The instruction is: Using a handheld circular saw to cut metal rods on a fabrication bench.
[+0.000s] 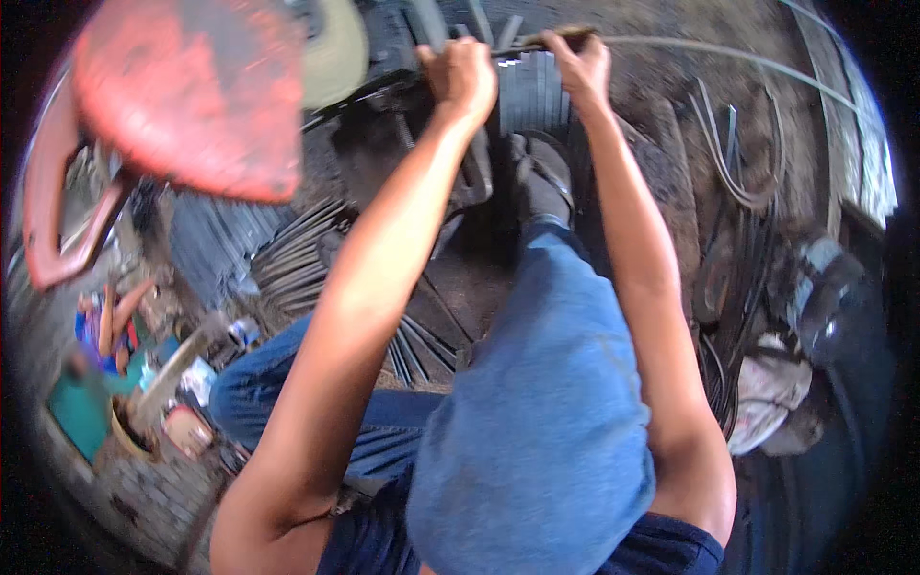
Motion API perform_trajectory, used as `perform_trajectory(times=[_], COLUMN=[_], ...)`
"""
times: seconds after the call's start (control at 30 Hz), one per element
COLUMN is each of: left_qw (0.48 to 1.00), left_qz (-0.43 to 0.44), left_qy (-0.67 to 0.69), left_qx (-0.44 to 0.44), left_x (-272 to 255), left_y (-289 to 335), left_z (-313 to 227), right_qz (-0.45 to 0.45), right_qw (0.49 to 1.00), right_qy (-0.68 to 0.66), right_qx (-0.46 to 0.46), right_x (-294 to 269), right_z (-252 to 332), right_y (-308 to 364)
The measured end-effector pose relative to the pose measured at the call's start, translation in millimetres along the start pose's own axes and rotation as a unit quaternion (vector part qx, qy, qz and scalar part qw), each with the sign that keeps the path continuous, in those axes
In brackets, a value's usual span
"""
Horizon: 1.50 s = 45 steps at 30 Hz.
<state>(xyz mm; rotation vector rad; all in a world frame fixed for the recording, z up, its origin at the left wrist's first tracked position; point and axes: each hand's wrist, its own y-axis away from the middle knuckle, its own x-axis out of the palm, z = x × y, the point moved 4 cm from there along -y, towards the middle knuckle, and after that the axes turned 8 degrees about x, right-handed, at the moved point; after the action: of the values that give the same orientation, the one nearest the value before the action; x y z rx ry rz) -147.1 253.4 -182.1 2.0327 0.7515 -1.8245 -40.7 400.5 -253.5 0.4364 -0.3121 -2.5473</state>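
Note:
My left hand (465, 77) is closed in a fist around a long thin metal strip (728, 50). Over to the right, my right hand (583, 72) grips the same strip, with a brown scrap (575, 35), perhaps cloth or leather, between its fingers and the metal. The strip passes from hand to hand and curves away to the far right. Just below the hands lies a stack of grey flat metal bars (533, 91). My sandalled foot (546, 177) rests at the near end of that stack. Motion blurs the hands slightly.
A red metal machine part (192, 96) looms at the upper left, close to my left arm. Bundles of bars (302, 259) lie on the left. Bent strips (738, 182) and dark rods (747, 297) are at the right. Another person (110, 326) sits at the far left.

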Motion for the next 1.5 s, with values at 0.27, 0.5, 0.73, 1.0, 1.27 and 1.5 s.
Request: perform_trajectory(times=[0.27, 0.5, 0.73, 1.0, 1.27, 1.5], left_qw=[0.998, 0.991, 0.965, 0.798, 0.758, 0.712], left_qz=[0.041, 0.039, -0.074, 0.24, 0.104, -0.018], left_qy=[0.03, 0.101, 0.239, 0.517, 0.571, 0.618], left_qx=[-0.044, -0.075, -0.077, -0.197, -0.299, -0.333], left_x=[-10, -18, -40, -105, -87, -56], left_y=[4, 26, 75, 151, 230, 198], left_z=[-7, -11, -3, 51, 179, 156], right_qz=[0.019, 0.063, 0.036, 0.161, 0.18, 0.158], right_qw=[1.0, 0.985, 0.971, 0.947, 0.946, 0.957], right_qy=[-0.011, -0.144, -0.209, -0.131, -0.028, 0.003], right_qx=[-0.002, 0.065, 0.114, 0.244, 0.267, 0.245], right_x=[0, -10, -20, -39, -64, -66], right_z=[-1, 0, 3, -30, 21, 77], right_y=[-4, -8, 10, 65, 132, 127])
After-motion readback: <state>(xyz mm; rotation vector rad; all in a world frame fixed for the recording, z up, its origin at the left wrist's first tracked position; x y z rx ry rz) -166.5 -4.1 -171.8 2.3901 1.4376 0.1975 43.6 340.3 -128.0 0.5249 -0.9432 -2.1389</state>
